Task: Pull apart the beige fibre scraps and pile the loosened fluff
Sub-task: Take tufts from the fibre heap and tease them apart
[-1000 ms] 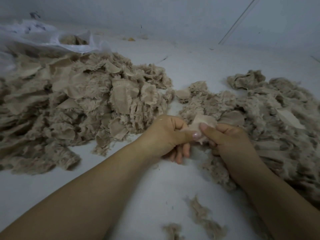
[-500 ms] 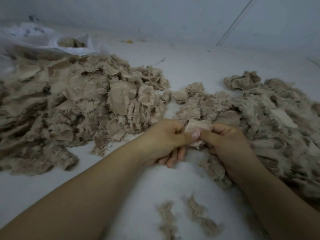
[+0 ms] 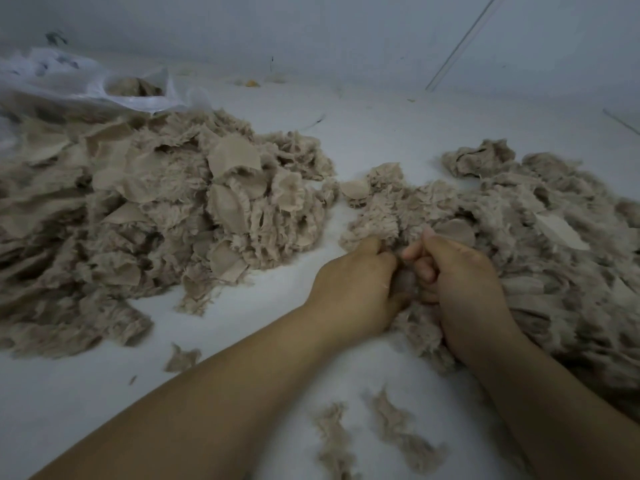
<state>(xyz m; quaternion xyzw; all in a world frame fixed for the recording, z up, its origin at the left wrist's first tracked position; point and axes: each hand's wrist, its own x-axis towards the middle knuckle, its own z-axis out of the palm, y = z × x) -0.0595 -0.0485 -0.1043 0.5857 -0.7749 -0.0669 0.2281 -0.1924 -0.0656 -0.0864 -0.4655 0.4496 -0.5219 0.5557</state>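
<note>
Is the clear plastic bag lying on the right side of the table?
No, the clear plastic bag lies at the far left, behind the big heap of beige scraps.

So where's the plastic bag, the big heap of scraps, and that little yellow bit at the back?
plastic bag (image 3: 104, 88): head view, on its crumpled white upper edge.
big heap of scraps (image 3: 145, 216): head view, on the middle of the left-hand heap.
little yellow bit (image 3: 252, 83): head view, on its centre, by the far wall.
</note>
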